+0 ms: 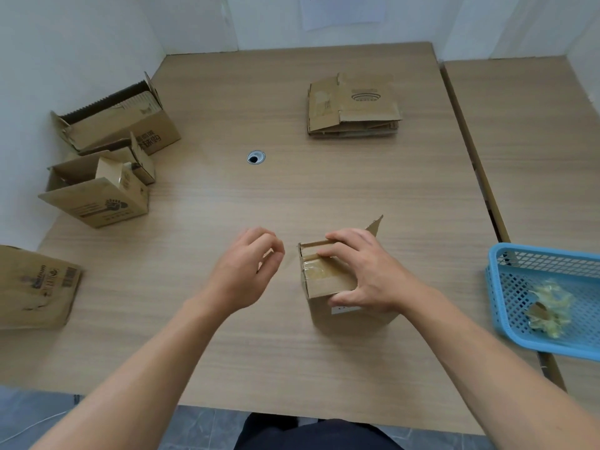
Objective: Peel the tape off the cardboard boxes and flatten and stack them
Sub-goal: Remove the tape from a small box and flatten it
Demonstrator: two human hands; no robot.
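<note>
On the near-right of the pale wood table (227, 196), my right hand (367, 274) spreads its fingers over the small brown cardboard box (328, 287) – light, stiff, glossy clear tape (316, 271) on top – while my left hand (250, 264) pinches fingertips together, seemingly empty, so I'd pick at the tape's edge.

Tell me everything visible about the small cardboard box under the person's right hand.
The small box is plain brown cardboard, standing on the wooden table near its front edge. Clear tape crosses its top, wrinkled near the left edge. One flap sticks up at the far side. The right hand rests on its top, thumb against the near side. The left hand is beside it, not touching.
</note>
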